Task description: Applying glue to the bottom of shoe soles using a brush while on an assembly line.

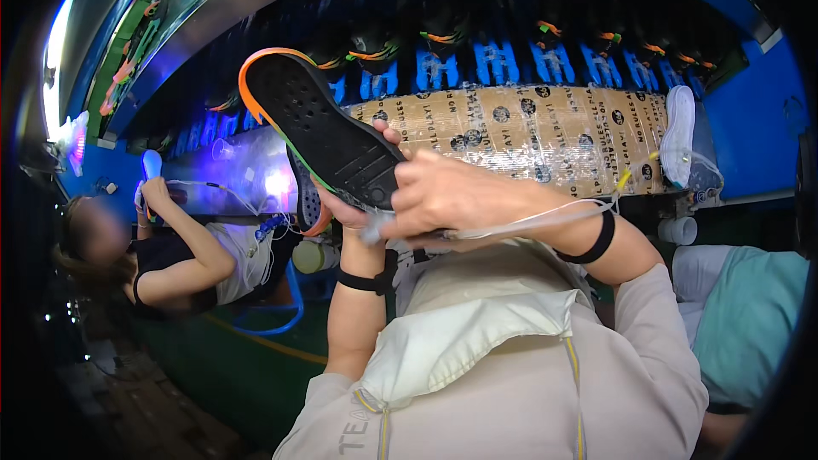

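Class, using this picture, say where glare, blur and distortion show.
Head view: violet-blue glare washes over the metal bench at left; head view: highlights streak the printed cardboard; head view: a pale smear blurs beside the right hand, near the black sole's lower end; head view: the metal housing bends along the top, and the corners go black.

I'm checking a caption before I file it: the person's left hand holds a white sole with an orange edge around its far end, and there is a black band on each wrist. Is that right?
Not quite: in the head view, the sole in the left hand is black, not white. The orange edge and black wristbands are right.
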Available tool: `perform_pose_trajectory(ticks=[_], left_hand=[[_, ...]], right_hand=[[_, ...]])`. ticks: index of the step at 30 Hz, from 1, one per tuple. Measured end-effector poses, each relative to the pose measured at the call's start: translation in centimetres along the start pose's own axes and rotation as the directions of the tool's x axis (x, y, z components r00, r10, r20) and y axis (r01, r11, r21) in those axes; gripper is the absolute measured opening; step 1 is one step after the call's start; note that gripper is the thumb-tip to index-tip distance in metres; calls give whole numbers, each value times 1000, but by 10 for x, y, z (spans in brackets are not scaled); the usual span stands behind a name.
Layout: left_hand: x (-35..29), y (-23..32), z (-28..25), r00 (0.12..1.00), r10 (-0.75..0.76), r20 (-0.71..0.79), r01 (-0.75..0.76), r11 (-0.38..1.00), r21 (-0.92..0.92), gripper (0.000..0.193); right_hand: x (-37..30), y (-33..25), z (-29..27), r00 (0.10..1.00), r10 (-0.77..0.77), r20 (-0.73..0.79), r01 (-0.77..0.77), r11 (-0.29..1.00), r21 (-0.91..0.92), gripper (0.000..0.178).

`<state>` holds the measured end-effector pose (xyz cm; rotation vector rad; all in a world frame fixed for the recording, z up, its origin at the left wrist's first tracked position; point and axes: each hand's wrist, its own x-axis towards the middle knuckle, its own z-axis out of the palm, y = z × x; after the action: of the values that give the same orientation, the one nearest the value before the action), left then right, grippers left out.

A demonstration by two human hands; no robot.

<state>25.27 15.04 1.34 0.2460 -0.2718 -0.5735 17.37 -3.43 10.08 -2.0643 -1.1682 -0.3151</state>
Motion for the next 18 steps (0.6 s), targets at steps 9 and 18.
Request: perform_pose_trajectory(ticks=[9,18], left_hand=[[15,30,25,993,-33,115,26,998,57,109],[29,46,48,977,-177,118,141,954,266,112]], right_hand=[[1,-18,-20,993,114,43,-117,990,74,31],[-2,-22,-30,990,143,9,-142,970,200,34]])
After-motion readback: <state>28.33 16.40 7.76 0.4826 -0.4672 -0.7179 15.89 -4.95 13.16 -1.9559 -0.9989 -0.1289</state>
